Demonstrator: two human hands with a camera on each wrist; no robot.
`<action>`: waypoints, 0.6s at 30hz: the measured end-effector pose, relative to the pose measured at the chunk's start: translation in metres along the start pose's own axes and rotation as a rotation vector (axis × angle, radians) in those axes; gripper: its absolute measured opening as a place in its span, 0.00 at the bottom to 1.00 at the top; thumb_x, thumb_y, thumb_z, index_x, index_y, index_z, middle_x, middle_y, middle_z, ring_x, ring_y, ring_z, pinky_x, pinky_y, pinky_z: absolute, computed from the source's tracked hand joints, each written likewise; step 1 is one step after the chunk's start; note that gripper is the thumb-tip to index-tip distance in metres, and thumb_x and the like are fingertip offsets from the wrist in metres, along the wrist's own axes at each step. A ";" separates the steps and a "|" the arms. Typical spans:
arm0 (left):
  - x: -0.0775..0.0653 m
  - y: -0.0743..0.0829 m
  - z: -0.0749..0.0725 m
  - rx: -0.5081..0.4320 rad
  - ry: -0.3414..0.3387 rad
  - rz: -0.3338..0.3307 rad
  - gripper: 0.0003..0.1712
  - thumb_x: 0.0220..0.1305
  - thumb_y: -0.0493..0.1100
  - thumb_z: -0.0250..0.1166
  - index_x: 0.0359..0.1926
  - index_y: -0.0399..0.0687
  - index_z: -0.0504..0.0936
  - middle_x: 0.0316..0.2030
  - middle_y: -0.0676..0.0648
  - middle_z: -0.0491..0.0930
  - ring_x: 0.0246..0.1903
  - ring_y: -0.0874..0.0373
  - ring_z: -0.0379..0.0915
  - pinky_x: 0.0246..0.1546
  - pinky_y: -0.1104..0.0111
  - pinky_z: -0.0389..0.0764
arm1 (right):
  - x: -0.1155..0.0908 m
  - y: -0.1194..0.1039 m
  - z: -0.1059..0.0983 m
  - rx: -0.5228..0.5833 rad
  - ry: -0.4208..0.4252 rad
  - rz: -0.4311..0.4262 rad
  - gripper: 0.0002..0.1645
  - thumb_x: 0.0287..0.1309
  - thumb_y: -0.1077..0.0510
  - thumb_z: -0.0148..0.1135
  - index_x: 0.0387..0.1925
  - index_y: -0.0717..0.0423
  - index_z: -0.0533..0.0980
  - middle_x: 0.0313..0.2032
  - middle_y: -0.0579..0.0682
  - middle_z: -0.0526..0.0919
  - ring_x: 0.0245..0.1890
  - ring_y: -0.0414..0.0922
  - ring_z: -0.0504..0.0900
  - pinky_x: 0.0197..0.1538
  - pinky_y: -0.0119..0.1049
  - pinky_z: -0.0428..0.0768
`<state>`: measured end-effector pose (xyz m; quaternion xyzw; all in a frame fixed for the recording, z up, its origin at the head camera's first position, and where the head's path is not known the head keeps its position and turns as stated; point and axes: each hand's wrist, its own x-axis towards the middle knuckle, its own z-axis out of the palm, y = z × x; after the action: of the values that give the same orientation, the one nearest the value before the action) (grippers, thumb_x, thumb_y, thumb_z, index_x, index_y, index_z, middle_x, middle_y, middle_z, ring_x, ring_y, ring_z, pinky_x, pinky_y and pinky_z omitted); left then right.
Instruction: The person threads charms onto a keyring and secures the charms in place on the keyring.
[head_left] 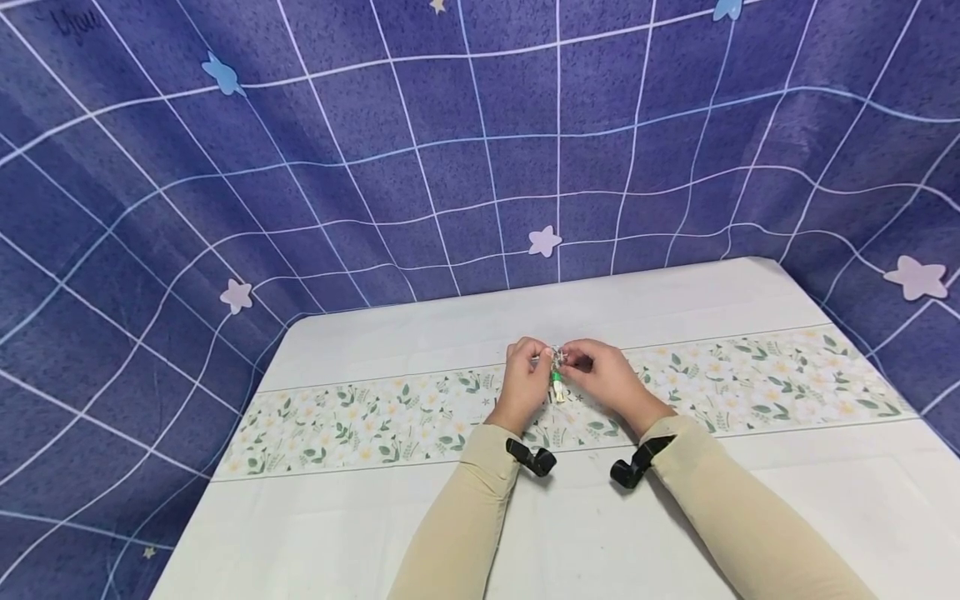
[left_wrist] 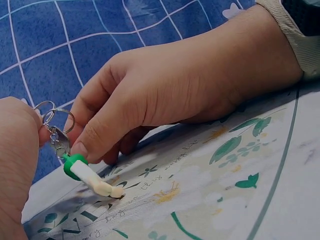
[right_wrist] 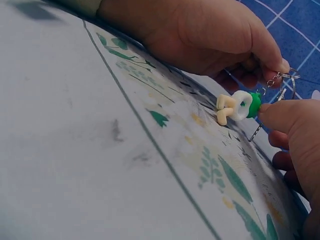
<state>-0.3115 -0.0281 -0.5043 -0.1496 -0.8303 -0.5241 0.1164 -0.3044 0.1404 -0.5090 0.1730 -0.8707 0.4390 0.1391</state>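
Observation:
Both hands meet over a keychain (head_left: 557, 385) near the middle of the table. Thumb and fingertip of my left hand (head_left: 525, 383) pinch its silver split rings (right_wrist: 292, 76); two rings overlap in the left wrist view. From a short chain hangs a small charm (left_wrist: 92, 180), with a green top, white body and cream feet, tilted close over the printed cloth. My right hand (head_left: 606, 375) pinches a silver key (right_wrist: 256, 132) beside the charm, its thumb tip right at the green part. The key's toothed blade points down, and part of it is hidden by the thumb.
The white tablecloth (head_left: 337, 533) has a printed band of flowers and leaves (head_left: 360, 425) with lettering in the middle. A dark blue curtain (head_left: 420, 167) with a white grid and stars hangs behind and beside the table. Black straps (head_left: 531, 457) sit at both wrists.

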 end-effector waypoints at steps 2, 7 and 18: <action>0.000 0.000 0.000 -0.012 -0.003 0.009 0.11 0.74 0.41 0.58 0.31 0.45 0.76 0.40 0.52 0.77 0.48 0.58 0.65 0.52 0.62 0.70 | 0.001 0.001 0.001 -0.011 -0.001 0.004 0.17 0.56 0.61 0.74 0.48 0.60 0.82 0.34 0.49 0.84 0.37 0.46 0.82 0.47 0.44 0.81; 0.000 0.000 -0.001 -0.054 -0.010 0.043 0.12 0.74 0.39 0.58 0.30 0.44 0.75 0.40 0.50 0.78 0.49 0.57 0.66 0.55 0.60 0.69 | 0.001 0.001 0.002 -0.024 -0.005 -0.008 0.13 0.56 0.61 0.73 0.44 0.58 0.83 0.35 0.49 0.84 0.38 0.46 0.82 0.47 0.44 0.81; 0.001 -0.001 -0.002 -0.083 -0.007 0.051 0.12 0.74 0.39 0.58 0.29 0.45 0.74 0.40 0.51 0.77 0.49 0.58 0.66 0.54 0.62 0.69 | 0.001 -0.002 -0.001 0.007 -0.004 0.050 0.05 0.59 0.59 0.72 0.36 0.54 0.83 0.34 0.47 0.86 0.36 0.45 0.82 0.45 0.44 0.79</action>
<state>-0.3124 -0.0298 -0.5043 -0.1774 -0.8042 -0.5544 0.1204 -0.3041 0.1403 -0.5067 0.1524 -0.8734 0.4451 0.1259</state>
